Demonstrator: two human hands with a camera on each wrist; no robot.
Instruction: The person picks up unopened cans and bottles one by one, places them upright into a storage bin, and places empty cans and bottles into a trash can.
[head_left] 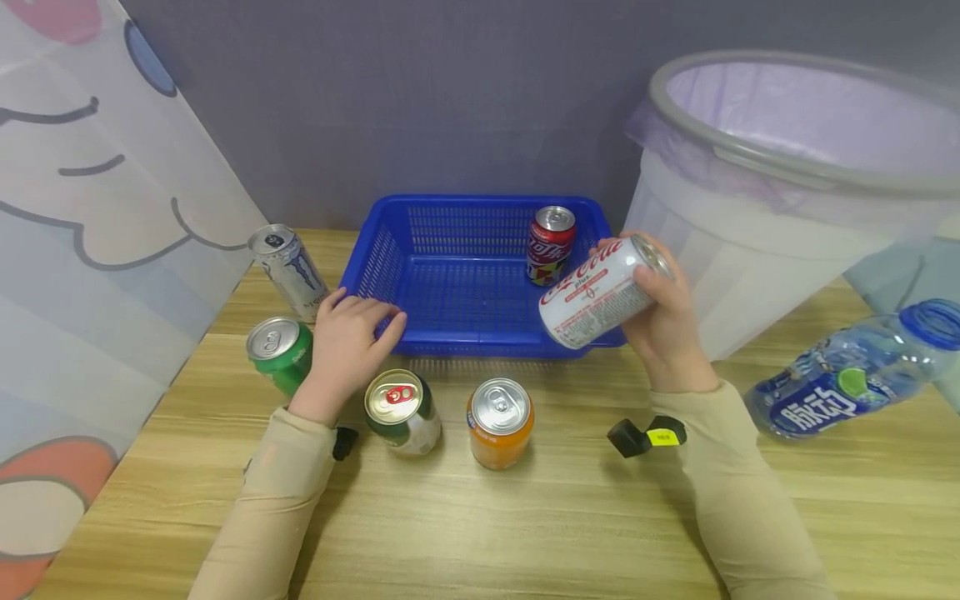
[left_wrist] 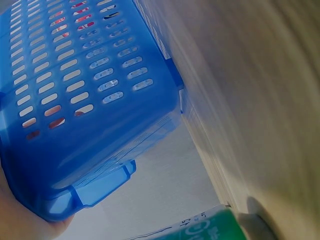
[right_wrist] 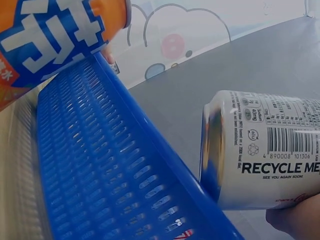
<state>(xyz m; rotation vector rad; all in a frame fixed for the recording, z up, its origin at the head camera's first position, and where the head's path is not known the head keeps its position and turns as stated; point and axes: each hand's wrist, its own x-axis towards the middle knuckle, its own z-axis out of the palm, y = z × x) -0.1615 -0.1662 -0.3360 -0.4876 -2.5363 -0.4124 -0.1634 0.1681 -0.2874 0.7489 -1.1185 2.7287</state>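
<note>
My right hand (head_left: 663, 308) grips a white Coca-Cola Plus can (head_left: 600, 292), tilted over the right front rim of a blue plastic basket (head_left: 472, 346). In the right wrist view the can (right_wrist: 270, 150) shows its barcode side and bottom beside the basket wall (right_wrist: 100, 150). The left hand (head_left: 348, 342) rests on the basket's left front corner, fingers relaxed. In the left wrist view part of that hand (left_wrist: 25, 215) touches the rim. Inside the basket, a dark red can (head_left: 551, 246) stands upright at the right.
Around the left hand stand a white Monster can (head_left: 288, 271), a green can (head_left: 279, 354) and a gold-topped green can (head_left: 405, 412). An orange can (head_left: 500, 423) stands in front. Right of the basket are a lined white bin (head_left: 697, 242) and a blue-capped plastic bottle (head_left: 847, 375).
</note>
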